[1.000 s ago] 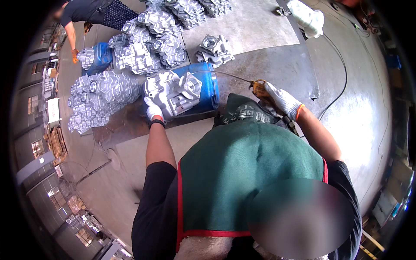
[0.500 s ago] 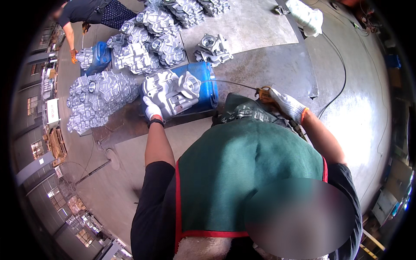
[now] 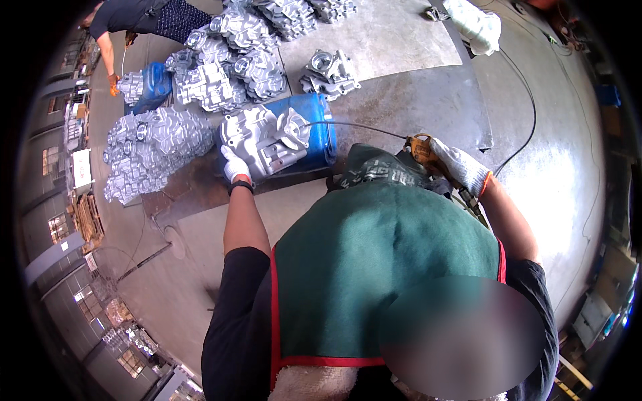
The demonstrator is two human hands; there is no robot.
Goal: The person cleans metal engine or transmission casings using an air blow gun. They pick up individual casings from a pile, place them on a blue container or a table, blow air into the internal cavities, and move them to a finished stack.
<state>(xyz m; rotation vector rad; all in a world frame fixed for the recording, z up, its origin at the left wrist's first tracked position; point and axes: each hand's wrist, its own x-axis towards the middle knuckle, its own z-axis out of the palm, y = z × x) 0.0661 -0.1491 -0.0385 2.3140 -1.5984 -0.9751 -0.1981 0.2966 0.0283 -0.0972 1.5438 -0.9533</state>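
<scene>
A silver-grey metal casting with a round flanged opening lies on a blue plastic drum on its side. My left hand, in a white glove, grips the casting's near left edge, thumb upward. In my gloved right hand is a yellow air tool, fingers wrapped round its body. From the tool a long thin rod runs left, bowed slightly upward, to the flanged opening. Whether its tip is inside or just at the rim, I cannot tell. A hose fitting hangs below my right hand.
Stacked castings stand left of the drum, with more piles behind. A single casting sits beyond the drum. Far left, a co-worker's orange-gloved hand is at another casting on a blue drum. A dark hose curves across the floor.
My right hand and the air tool have shifted a little to the right, away from the casting. My left hand and the casting stay about where they were.
</scene>
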